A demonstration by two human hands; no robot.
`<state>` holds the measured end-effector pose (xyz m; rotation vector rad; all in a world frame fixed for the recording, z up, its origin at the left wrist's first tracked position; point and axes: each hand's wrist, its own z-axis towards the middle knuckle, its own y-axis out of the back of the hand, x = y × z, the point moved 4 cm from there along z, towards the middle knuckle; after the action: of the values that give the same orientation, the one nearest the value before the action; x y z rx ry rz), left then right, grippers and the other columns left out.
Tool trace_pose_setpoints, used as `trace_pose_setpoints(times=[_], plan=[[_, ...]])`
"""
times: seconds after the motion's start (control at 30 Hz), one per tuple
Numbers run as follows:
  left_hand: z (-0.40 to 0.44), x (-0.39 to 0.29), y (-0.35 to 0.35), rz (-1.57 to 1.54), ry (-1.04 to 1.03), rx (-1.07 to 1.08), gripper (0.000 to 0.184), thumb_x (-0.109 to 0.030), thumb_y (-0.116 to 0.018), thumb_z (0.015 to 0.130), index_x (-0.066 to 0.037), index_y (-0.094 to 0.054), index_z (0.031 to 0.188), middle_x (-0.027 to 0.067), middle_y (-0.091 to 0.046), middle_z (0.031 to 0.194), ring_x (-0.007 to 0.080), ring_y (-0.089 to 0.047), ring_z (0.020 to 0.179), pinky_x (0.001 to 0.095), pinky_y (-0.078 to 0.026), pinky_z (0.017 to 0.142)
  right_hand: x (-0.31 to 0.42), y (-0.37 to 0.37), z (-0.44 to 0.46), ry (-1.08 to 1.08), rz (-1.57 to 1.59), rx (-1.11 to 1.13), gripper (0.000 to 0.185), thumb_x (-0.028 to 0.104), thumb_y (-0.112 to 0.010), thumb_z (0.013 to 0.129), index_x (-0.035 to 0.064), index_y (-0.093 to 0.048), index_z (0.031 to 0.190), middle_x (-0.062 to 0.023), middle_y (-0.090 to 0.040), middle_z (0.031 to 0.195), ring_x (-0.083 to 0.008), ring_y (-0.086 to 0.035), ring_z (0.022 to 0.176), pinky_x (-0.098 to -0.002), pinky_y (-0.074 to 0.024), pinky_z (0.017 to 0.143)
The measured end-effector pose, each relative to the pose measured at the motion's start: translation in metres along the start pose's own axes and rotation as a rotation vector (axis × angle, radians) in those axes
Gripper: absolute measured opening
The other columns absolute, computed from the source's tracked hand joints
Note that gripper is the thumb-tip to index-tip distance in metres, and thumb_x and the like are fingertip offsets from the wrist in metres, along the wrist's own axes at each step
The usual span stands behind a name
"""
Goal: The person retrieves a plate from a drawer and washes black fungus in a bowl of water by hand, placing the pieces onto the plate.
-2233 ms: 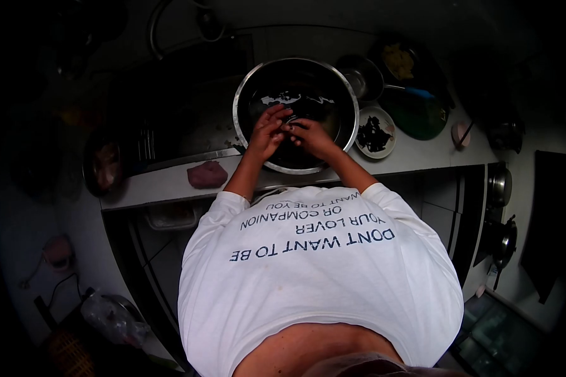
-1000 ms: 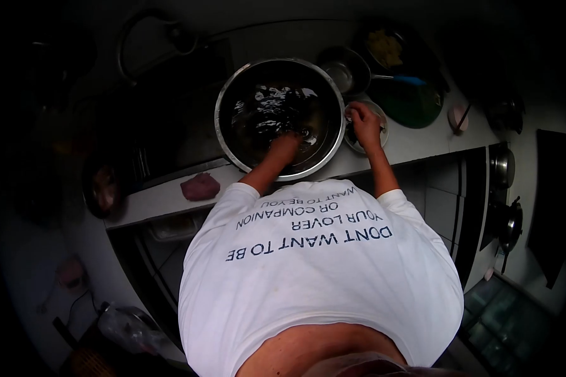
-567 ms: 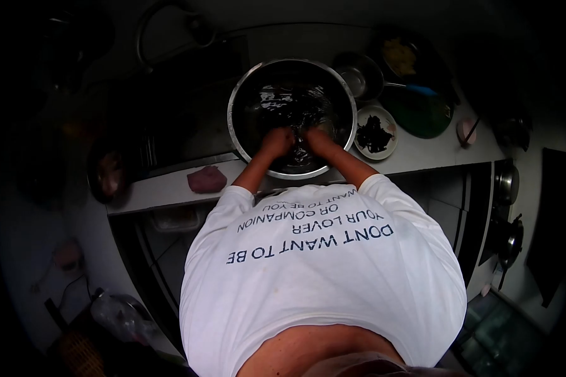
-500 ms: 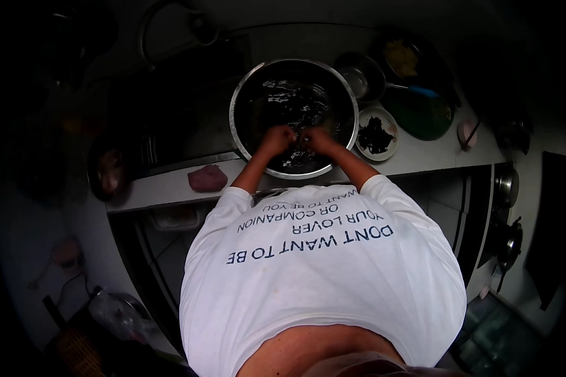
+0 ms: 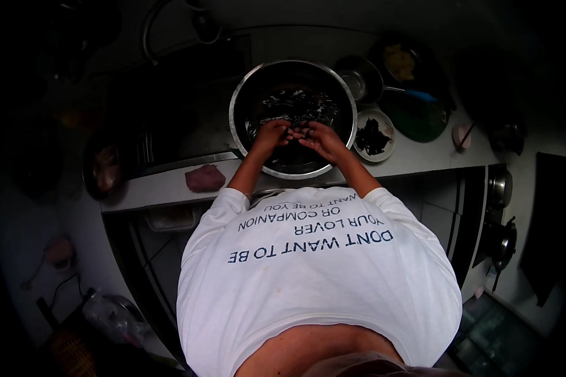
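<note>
A large metal basin (image 5: 238, 88) of dark water with glints on its surface stands at the counter's edge. Over its near half, my left hand (image 5: 271, 136) and my right hand (image 5: 324, 141) meet almost fingertip to fingertip. Both have bent fingers, with pale tips showing. Something dark lies between the fingertips, but against the dark water I cannot make it out. Just right of the basin, a white plate (image 5: 388, 151) holds dark, limp-looking pieces (image 5: 372, 137).
A small pan (image 5: 366, 78) with a blue handle (image 5: 419, 95) sits behind the plate, near a green board (image 5: 421, 125) and yellow food (image 5: 399, 61). A purplish cloth (image 5: 205, 178) lies at the front edge. A faucet (image 5: 147, 38) rises at the back left.
Both hands have loosened from tighter, fist-like shapes, and their fingertips now show. They have shifted slightly, the wrists turned more upward. The view has moved a little.
</note>
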<state>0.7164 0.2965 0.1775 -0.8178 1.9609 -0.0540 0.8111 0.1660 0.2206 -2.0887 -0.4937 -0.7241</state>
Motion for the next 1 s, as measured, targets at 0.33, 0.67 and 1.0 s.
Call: trace_pose_setpoints(times=[0.33, 0.67, 1.0], plan=[[0.007, -0.002, -0.013, 0.448, -0.423, 0.050, 0.020, -0.017, -0.061, 0.079, -0.003, -0.059, 0.093, 0.0031, -0.061, 0.082, 0.0085, -0.055, 0.069, 0.0206, -0.043, 0.056, -0.006, -0.006, 0.000, -0.007, -0.412, -0.088, 0.021, 0.010, -0.045, 0.087, -0.0003, -0.048, 0.105, -0.0101, -0.056, 0.098, -0.0184, -0.061, 0.084, -0.0243, -0.0503, 0.064], [0.001, -0.006, -0.019, 0.280, -0.202, 0.140, 0.020, -0.016, -0.059, 0.080, -0.002, -0.058, 0.095, 0.0047, -0.061, 0.079, 0.0087, -0.056, 0.064, 0.0210, -0.046, 0.057, -0.003, -0.001, 0.002, 0.074, -0.563, -0.217, 0.010, 0.016, -0.056, 0.083, 0.0059, -0.052, 0.082, -0.0028, -0.060, 0.071, -0.0061, -0.052, 0.053, -0.0165, -0.0365, 0.044], [0.007, -0.005, -0.010, 0.425, -0.348, 0.003, 0.019, -0.014, -0.063, 0.075, 0.000, -0.060, 0.087, 0.0054, -0.061, 0.075, 0.0107, -0.053, 0.059, 0.0235, -0.044, 0.054, -0.015, 0.013, 0.019, 0.260, -0.674, -0.271, 0.017, 0.020, -0.062, 0.078, 0.0040, -0.056, 0.079, -0.0062, -0.059, 0.063, -0.0137, -0.058, 0.058, -0.0238, -0.0439, 0.049]])
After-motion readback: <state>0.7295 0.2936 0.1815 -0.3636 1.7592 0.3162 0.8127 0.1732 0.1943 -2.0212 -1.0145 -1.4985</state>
